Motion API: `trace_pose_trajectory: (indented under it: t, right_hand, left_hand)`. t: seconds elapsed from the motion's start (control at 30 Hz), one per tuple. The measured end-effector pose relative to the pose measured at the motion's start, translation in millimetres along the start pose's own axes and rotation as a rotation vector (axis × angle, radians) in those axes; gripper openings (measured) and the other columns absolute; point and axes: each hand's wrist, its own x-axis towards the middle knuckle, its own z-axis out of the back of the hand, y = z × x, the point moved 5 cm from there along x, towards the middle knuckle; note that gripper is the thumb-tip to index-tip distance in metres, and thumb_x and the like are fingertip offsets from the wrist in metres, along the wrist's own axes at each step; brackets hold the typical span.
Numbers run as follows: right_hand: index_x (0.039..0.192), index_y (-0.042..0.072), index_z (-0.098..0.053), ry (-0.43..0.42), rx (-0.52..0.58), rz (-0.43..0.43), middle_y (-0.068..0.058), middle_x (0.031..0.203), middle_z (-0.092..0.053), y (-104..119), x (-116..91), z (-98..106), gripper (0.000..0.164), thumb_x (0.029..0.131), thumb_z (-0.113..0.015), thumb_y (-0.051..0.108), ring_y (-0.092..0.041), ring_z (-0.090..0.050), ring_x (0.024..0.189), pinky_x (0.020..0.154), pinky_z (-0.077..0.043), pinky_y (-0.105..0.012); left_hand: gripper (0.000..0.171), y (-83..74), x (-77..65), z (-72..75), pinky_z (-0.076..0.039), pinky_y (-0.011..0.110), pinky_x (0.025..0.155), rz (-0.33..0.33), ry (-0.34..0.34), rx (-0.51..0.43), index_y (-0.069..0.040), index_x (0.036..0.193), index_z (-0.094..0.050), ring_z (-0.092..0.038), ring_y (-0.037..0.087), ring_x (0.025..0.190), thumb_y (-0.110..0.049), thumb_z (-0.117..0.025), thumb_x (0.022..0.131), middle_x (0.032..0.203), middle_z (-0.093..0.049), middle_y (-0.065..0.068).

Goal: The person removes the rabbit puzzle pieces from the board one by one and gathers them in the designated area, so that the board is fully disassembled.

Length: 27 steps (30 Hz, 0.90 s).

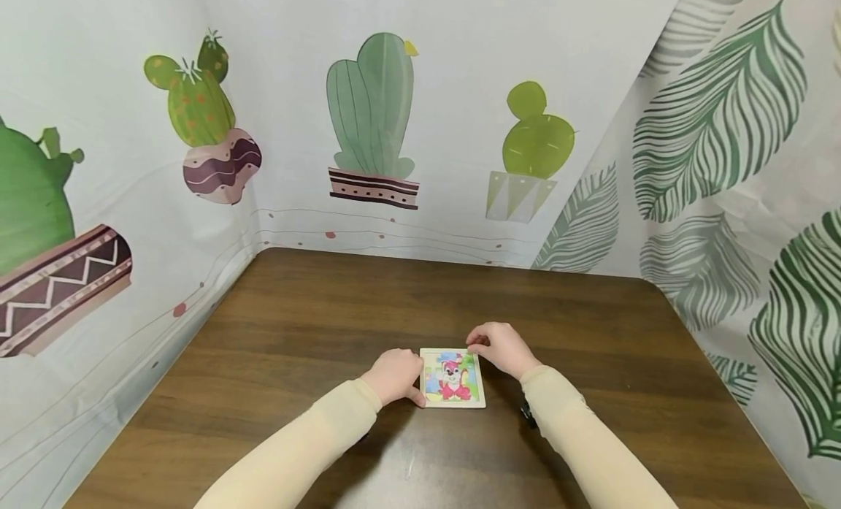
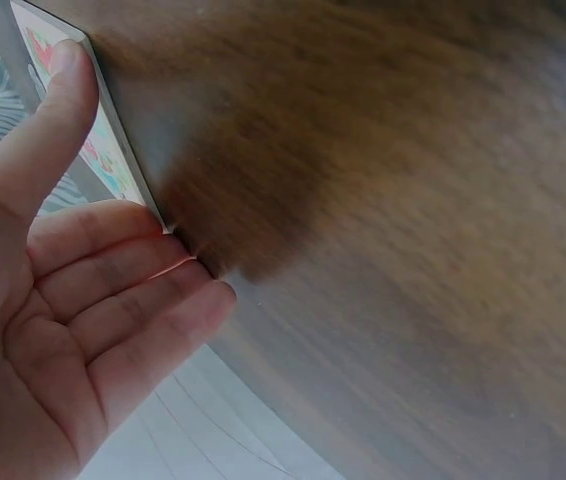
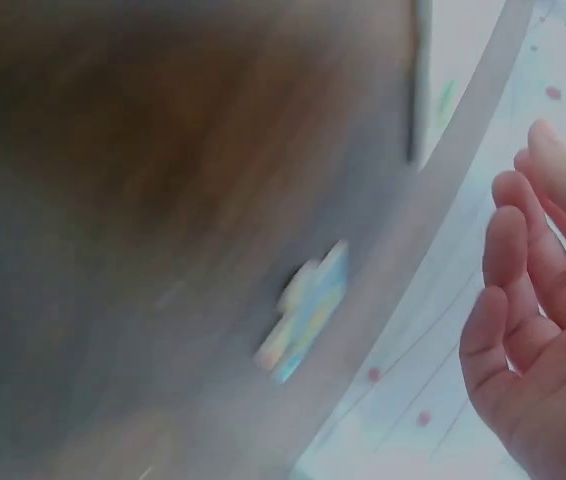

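A small jigsaw puzzle board [image 1: 455, 404] with a pale frame and a pink cartoon animal lies flat on the table. My left hand [image 1: 397, 377] is at its left side; in the left wrist view, the thumb [image 2: 66, 62] touches one corner and the fairly straight fingers [image 2: 113, 215] rest by the edge. Over the far right corner hovers my right hand [image 1: 502, 347], fingers loosely bent. The right wrist view shows nothing held in those fingers [image 3: 508, 245]. A loose, multicoloured puzzle piece [image 3: 305, 312], blurred, lies on the table there; in the head view it cannot be made out.
The dark brown wooden table [image 1: 315, 297] has rounded far corners. A white cloth [image 1: 453, 122] printed with cacti and leaves hangs behind it and along both sides.
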Motion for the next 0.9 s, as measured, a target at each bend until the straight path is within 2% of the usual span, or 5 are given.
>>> trace_pose_trajectory:
  t: [0.17, 0.5, 0.67, 0.9]
  right_hand:
    - [0.090, 0.012, -0.073, 0.081, -0.023, 0.083, 0.006, 0.080, -0.062, 22.9, 7.3, -13.2, 0.008, 0.082, -0.073, 0.013, -0.008, -0.054, 0.073, 0.069, -0.048, -0.027]
    - [0.099, 0.012, -0.073, 0.189, -0.174, 0.224, -0.001, 0.091, -0.064, 51.9, 10.9, -26.8, 0.021, 0.078, -0.076, 0.014, -0.016, -0.058, 0.080, 0.074, -0.049, -0.032]
    - [0.098, 0.012, -0.074, 0.198, -0.249, 0.267, -0.003, 0.089, -0.064, 56.2, 9.5, -30.8, 0.022, 0.076, -0.078, 0.011, -0.020, -0.059, 0.082, 0.074, -0.050, -0.036]
    - [0.092, 0.016, -0.076, 0.154, -0.363, 0.316, -0.001, 0.085, -0.065, 57.9, 9.8, -36.3, 0.018, 0.074, -0.080, 0.015, -0.020, -0.054, 0.079, 0.073, -0.046, -0.039]
  left_hand:
    - [0.050, -1.1, -1.5, -1.2, -0.049, 0.027, 0.060, 0.012, 0.014, -0.017, -0.012, 0.078, -0.065, -0.059, 0.013, 0.062, -0.056, -0.080, 0.061, 0.068, -0.063, 0.000]
    - [0.051, -0.8, 1.5, -0.9, -0.050, 0.026, 0.061, -0.006, 0.002, -0.001, -0.012, 0.080, -0.066, -0.061, 0.013, 0.065, -0.058, -0.078, 0.060, 0.071, -0.065, 0.000]
    - [0.051, -1.0, 2.6, -1.3, -0.050, 0.026, 0.061, -0.011, 0.001, -0.006, -0.013, 0.079, -0.066, -0.062, 0.013, 0.066, -0.058, -0.078, 0.060, 0.071, -0.065, -0.001]
    - [0.052, 1.3, 2.3, -2.6, -0.050, 0.027, 0.059, 0.001, 0.003, 0.022, -0.013, 0.077, -0.065, -0.061, 0.012, 0.064, -0.060, -0.078, 0.060, 0.069, -0.064, -0.001]
